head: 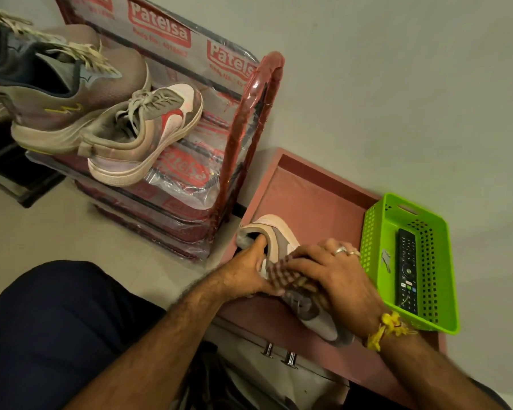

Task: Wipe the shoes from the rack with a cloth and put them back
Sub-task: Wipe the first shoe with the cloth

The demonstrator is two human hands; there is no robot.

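Shoe (282, 241) lies on the pink desk (308, 196) beside the rack (249, 119); left hand (246, 273) fingers grip its heel collar, right hand (335, 276) fingers press a checked cloth (282, 273) onto it.

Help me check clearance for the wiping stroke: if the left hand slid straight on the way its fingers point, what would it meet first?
Probably the shoe's heel collar, already hooked by the left hand; beyond it, likely the shoe rack, though depth is unclear.

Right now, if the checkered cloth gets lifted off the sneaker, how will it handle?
The checkered cloth is probably floppy: it lies bunched and folded under the right hand over the sneaker. It is likely light, since it drapes to the shoe's shape. It should not slip easily, looking woven rather than glossy.
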